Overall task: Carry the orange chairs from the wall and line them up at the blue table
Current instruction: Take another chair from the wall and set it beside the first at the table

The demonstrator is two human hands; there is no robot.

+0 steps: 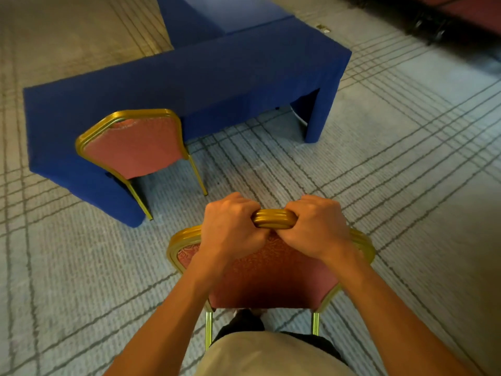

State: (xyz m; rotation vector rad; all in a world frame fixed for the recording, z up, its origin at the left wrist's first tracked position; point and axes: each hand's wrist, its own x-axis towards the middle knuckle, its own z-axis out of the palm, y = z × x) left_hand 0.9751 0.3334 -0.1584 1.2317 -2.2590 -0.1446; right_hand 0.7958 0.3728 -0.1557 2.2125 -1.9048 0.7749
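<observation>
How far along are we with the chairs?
Done: one orange-padded gold-framed chair stands at the blue-draped table. In hand: left hand and right hand grip the top rail of a second orange gold-framed chair, short of the table. Left: set it beside the first.

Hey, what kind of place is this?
Likely a hotel banquet or conference hall: gold-framed padded chairs, the held chair and a second chair at a blue-skirted table, on lined patterned carpet.

Gold-framed orange chair upright on carpet, second chair tucked against blue table
</observation>
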